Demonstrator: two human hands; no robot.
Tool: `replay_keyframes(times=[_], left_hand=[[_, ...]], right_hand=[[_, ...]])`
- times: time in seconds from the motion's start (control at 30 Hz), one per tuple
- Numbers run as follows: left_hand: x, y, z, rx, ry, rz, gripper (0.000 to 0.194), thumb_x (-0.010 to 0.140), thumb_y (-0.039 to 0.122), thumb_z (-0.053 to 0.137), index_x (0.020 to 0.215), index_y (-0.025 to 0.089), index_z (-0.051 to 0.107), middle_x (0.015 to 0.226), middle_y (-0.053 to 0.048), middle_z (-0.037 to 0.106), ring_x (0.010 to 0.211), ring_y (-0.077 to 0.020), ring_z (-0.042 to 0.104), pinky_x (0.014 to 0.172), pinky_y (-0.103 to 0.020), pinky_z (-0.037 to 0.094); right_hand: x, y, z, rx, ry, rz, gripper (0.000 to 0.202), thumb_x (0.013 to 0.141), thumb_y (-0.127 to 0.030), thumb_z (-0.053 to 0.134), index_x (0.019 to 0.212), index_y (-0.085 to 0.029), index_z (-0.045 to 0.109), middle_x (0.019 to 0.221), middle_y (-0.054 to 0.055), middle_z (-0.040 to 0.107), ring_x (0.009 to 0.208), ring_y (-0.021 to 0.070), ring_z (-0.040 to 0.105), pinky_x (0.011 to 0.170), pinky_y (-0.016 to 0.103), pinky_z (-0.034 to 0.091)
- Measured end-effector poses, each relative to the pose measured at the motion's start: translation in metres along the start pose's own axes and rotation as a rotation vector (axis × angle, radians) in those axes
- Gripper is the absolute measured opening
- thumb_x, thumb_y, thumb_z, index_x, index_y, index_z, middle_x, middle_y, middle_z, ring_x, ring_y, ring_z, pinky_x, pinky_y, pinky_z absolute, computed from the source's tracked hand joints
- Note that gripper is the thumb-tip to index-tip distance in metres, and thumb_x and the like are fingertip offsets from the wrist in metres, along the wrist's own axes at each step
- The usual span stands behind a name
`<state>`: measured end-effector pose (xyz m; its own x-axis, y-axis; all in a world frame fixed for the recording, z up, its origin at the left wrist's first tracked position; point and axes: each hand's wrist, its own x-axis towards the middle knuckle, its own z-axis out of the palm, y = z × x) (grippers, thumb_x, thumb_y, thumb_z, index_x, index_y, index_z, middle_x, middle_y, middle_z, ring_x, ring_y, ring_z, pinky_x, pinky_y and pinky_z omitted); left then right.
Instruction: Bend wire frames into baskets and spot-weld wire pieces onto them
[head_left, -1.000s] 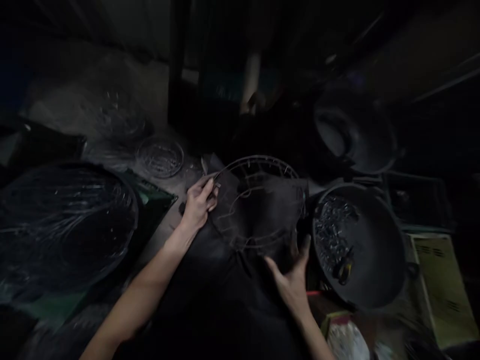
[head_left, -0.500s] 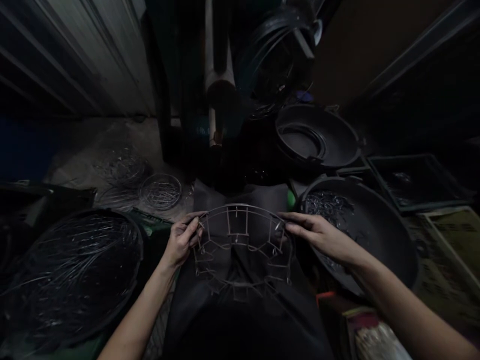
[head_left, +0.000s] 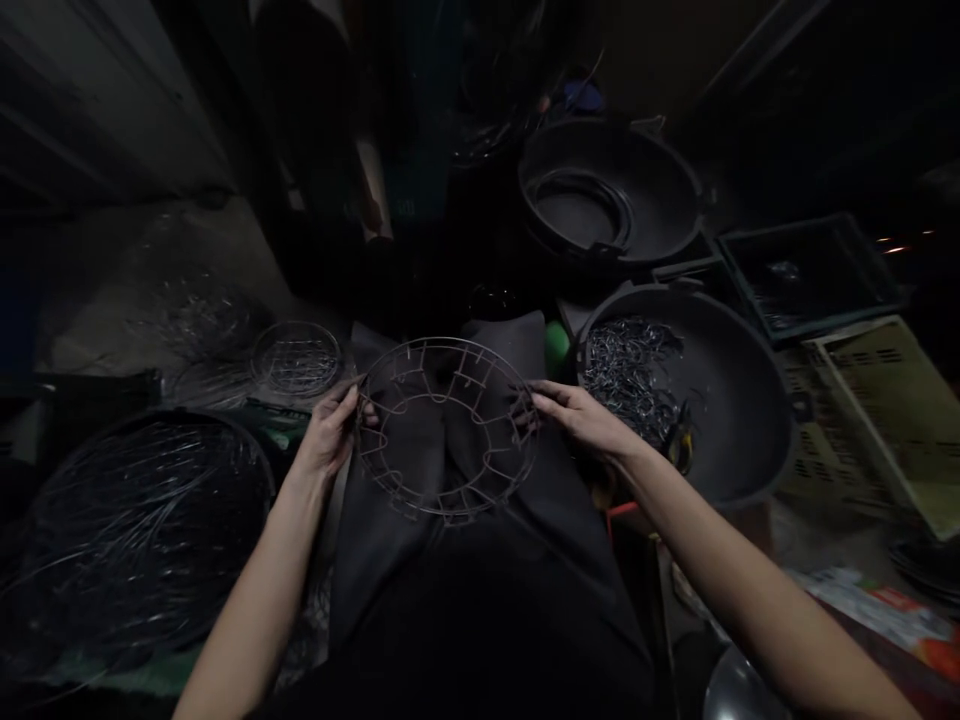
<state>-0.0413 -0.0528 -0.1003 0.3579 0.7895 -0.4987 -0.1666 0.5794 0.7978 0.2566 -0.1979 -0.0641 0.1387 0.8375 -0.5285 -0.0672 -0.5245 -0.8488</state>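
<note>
A round wire frame (head_left: 448, 344) with an outer ring, a wavy inner ring and short cross wires hangs above my lap, its open round face toward me. My left hand (head_left: 335, 425) grips its left rim, thumb on top. On the right rim my right hand (head_left: 574, 415) has its thumb and fingers closed on the wire. Under the frame lies dark cloth (head_left: 420, 455) over my legs.
A large dark pan (head_left: 731, 400) at the right holds small bent metal pieces and a yellow-handled tool. Behind it stand another pan (head_left: 660, 190) and a crate (head_left: 810, 270). At the left are a wide tub of wires (head_left: 150, 520) and a wire ring (head_left: 298, 357).
The wire frame has tilted so its round face shows, and both hands have turned with it. The whole view has shifted, showing more at the right.
</note>
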Motion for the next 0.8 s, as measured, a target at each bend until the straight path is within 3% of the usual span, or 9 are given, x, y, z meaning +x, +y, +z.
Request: replay_keyframes(times=[0.13, 0.27, 0.43, 0.57, 0.67, 0.8], left_hand=[[0.0, 0.011, -0.006, 0.147, -0.093, -0.059, 0.042, 0.059, 0.033, 0.083, 0.092, 0.012, 0.067, 0.067, -0.006, 0.068, 0.057, -0.0158, 0.064, 0.056, -0.023, 0.052], [0.001, 0.0, -0.001, 0.019, -0.055, -0.003, 0.037, 0.061, 0.035, 0.082, 0.084, 0.012, 0.065, 0.057, 0.001, 0.059, 0.044, -0.006, 0.051, 0.042, -0.014, 0.041], [0.001, -0.011, 0.003, -0.04, -0.074, 0.044, 0.036, 0.064, 0.036, 0.08, 0.083, 0.013, 0.062, 0.052, 0.005, 0.052, 0.032, 0.0004, 0.031, 0.037, -0.013, 0.032], [0.002, -0.006, 0.007, -0.012, -0.047, 0.025, 0.042, 0.064, 0.039, 0.08, 0.089, 0.012, 0.06, 0.054, 0.005, 0.054, 0.033, -0.0007, 0.035, 0.037, -0.014, 0.031], [0.0, -0.01, 0.011, 0.083, 0.003, 0.087, 0.048, 0.064, 0.046, 0.077, 0.092, 0.012, 0.059, 0.056, 0.003, 0.057, 0.037, -0.0047, 0.045, 0.039, -0.015, 0.035], [0.002, -0.025, 0.012, 0.248, 0.043, 0.162, 0.052, 0.073, 0.058, 0.063, 0.094, 0.012, 0.057, 0.055, 0.004, 0.053, 0.038, -0.0057, 0.046, 0.039, -0.016, 0.035]], right_hand=[[-0.01, 0.014, 0.002, 0.141, 0.048, 0.034, 0.049, 0.073, -0.047, 0.07, 0.112, -0.018, 0.065, 0.101, 0.009, 0.07, 0.077, 0.0196, 0.07, 0.075, 0.033, 0.057], [-0.014, 0.015, 0.004, 0.231, 0.006, -0.008, 0.055, 0.077, -0.046, 0.067, 0.125, -0.021, 0.055, 0.111, 0.009, 0.067, 0.087, 0.0198, 0.069, 0.085, 0.037, 0.054], [-0.016, 0.01, 0.004, 0.134, 0.004, -0.057, 0.062, 0.067, -0.043, 0.076, 0.123, -0.022, 0.056, 0.109, 0.007, 0.068, 0.075, 0.0185, 0.069, 0.072, 0.034, 0.058], [-0.007, 0.02, -0.002, 0.041, 0.068, -0.055, 0.061, 0.071, -0.048, 0.071, 0.124, -0.022, 0.055, 0.108, 0.008, 0.068, 0.079, 0.0215, 0.069, 0.07, 0.036, 0.058], [-0.002, 0.019, 0.0, -0.3, 0.16, -0.13, 0.053, 0.078, -0.049, 0.061, 0.123, -0.02, 0.057, 0.112, 0.01, 0.066, 0.091, 0.0263, 0.067, 0.079, 0.043, 0.055], [-0.026, -0.022, 0.015, -0.96, 0.465, -0.501, 0.039, 0.087, -0.034, 0.05, 0.122, -0.02, 0.06, 0.123, 0.013, 0.059, 0.112, 0.0284, 0.056, 0.095, 0.046, 0.046]])
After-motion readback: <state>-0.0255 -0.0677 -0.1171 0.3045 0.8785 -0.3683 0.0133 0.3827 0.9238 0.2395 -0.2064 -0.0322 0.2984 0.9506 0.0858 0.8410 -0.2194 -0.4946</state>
